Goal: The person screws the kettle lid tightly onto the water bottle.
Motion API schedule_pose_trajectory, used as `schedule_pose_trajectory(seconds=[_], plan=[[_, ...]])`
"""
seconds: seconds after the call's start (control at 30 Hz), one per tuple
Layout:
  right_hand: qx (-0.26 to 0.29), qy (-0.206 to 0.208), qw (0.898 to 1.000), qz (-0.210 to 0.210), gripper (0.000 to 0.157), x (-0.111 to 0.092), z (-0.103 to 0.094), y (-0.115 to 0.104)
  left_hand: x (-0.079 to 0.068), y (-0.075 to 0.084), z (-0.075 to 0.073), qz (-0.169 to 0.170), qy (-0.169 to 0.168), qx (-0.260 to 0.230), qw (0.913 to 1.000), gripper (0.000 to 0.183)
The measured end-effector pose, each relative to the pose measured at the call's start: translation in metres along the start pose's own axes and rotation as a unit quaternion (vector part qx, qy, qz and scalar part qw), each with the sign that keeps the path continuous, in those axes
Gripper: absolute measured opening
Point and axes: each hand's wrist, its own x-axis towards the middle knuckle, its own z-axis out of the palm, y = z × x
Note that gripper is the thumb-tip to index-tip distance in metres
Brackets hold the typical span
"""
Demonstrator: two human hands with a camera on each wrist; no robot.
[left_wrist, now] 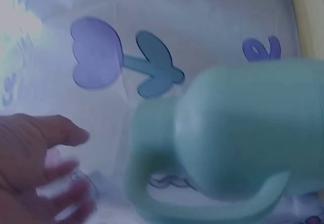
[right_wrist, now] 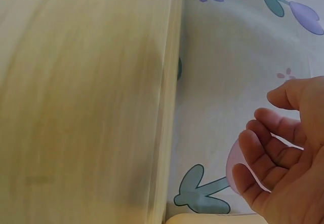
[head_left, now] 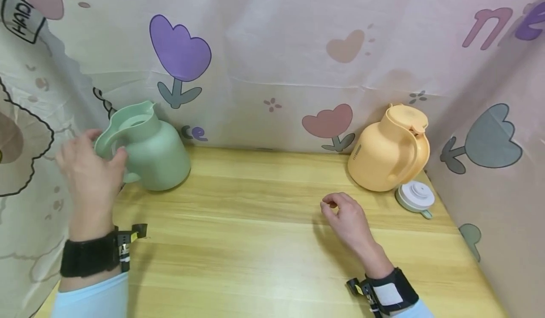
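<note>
A green thermos jug (head_left: 159, 154) stands upright at the back left, its spout and neck opening showing in the head view. My left hand (head_left: 91, 166) is beside its handle with thumb and fingers spread. In the left wrist view a gap shows between the left hand (left_wrist: 40, 168) and the handle of the green jug (left_wrist: 243, 127). My right hand (head_left: 349, 221) hovers over the right part of the table, fingers loosely curled around nothing, as the right wrist view also shows of this hand (right_wrist: 283, 153).
A yellow thermos jug (head_left: 376, 154) with its lid on stands at the back right. Beside its base lies a round white lid (head_left: 415, 196) with a green tab. Printed cloth (head_left: 264, 34) hangs behind and along both sides of the wooden table (head_left: 247, 242).
</note>
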Motion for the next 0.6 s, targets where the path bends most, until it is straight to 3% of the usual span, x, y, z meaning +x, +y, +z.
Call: schedule_pose_trajectory(seconds=[0.07,0.17,0.37,0.5,0.6], plan=[[-0.003,0.000,1.000,-0.008,0.014,0.001,0.001,0.000,0.007,-0.006,-0.003,-0.054,-0.030,0.001,0.9981,0.070],[-0.006,-0.004,1.000,-0.014,0.013,0.000,0.001,-0.001,0.015,-0.017,-0.002,-0.097,-0.060,-0.011,0.9934,0.077],[-0.004,-0.009,1.000,-0.028,0.012,-0.002,0.003,0.000,0.030,-0.042,0.009,-0.176,-0.078,-0.064,0.9793,0.068],[-0.007,-0.007,0.999,-0.037,0.011,-0.001,0.003,0.000,0.036,-0.058,0.021,-0.199,-0.056,-0.164,0.9644,0.041],[-0.011,-0.006,0.999,-0.039,0.012,0.000,0.002,0.000,0.037,-0.067,0.031,-0.206,-0.035,-0.280,0.9371,0.029]])
